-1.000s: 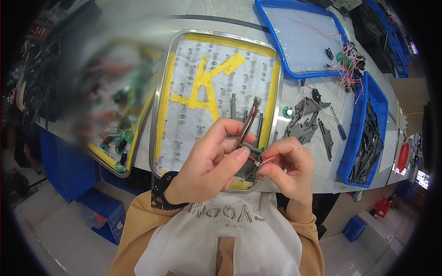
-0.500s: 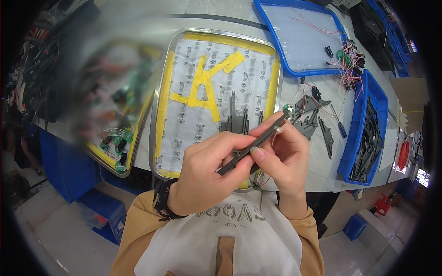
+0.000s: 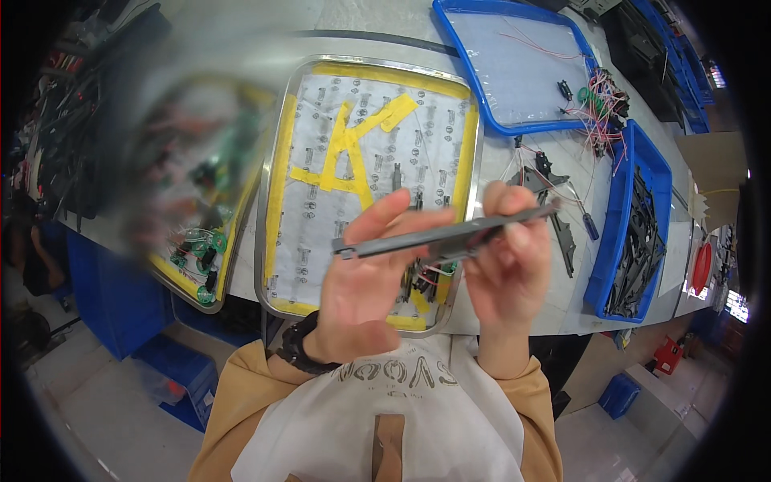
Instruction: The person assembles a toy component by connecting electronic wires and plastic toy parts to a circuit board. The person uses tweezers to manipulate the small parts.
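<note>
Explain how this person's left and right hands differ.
The right hand grips a long dark part; the left hand is open, its thumb spread away. The left hand has a black wristband; the right hand has none. Both are gloveless, below tan sleeves.

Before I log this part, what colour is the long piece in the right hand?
The long piece is dark grey, best seen in the head view.

Bar point(image 3: 434, 238) was held over centre tray point(image 3: 434, 132); side tray point(image 3: 236, 265) was placed left, parts bin point(image 3: 602, 279) right, screwdriver point(image 3: 591, 227) just left of it, shallow bin point(image 3: 518, 76) behind right
</note>
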`<control>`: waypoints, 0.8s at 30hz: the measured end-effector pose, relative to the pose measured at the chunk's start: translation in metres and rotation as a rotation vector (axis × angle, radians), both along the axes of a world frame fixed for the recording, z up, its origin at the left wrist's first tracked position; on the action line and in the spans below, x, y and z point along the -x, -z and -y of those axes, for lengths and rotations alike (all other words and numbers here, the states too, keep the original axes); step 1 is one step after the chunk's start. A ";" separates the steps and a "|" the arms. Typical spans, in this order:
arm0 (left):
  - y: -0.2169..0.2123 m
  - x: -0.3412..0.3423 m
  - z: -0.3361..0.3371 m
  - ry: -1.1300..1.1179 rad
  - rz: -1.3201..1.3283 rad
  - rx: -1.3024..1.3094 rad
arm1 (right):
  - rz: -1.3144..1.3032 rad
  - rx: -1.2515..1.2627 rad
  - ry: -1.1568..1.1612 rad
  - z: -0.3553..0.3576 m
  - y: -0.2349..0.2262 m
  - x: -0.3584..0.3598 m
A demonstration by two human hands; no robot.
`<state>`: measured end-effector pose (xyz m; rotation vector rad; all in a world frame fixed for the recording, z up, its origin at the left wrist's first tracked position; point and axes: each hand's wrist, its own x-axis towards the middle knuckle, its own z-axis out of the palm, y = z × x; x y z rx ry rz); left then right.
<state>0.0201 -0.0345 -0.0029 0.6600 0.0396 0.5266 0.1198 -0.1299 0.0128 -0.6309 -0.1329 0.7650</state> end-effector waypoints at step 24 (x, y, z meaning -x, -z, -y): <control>0.006 -0.005 0.009 -0.087 -0.153 -0.464 | 1.026 0.525 0.342 -0.013 0.013 0.043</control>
